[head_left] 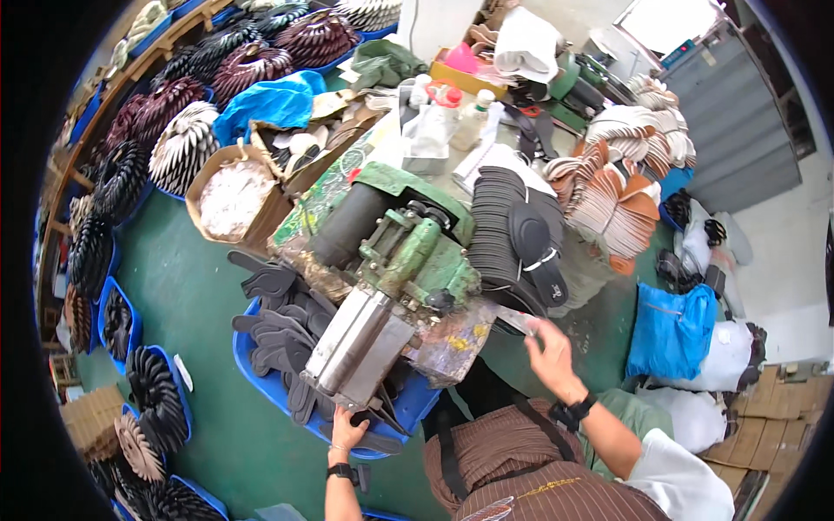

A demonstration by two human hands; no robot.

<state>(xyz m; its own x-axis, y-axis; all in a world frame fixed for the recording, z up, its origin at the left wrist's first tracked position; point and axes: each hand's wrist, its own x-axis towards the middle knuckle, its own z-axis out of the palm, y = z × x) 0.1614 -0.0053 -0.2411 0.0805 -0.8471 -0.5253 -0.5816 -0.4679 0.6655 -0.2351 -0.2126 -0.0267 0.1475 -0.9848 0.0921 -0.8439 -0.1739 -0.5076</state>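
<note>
A green-painted machine [408,252] with a black motor [352,226] and a long grey metal block [360,343] stands on a worn bench in front of me. At the block's lower end is my left hand [347,431], thumb and fingers apart, fingertips close under the metal edge. Dark grey insoles [282,339] lie heaped in a blue tub [252,365] below the block. My right hand [549,354] is at the bench's right edge, fingers apart, beside a stack of dark grey insoles [504,234]. A strapped black insole pair [532,243] rests against that stack.
Bundled tan-and-white insoles [617,208] sit at the bench's far right, bottles [469,122] at its back. Left stand an open paper bag of pale scraps [233,198] and several blue tubs of insoles [161,391]. A blue sack [669,330] lies on the right floor.
</note>
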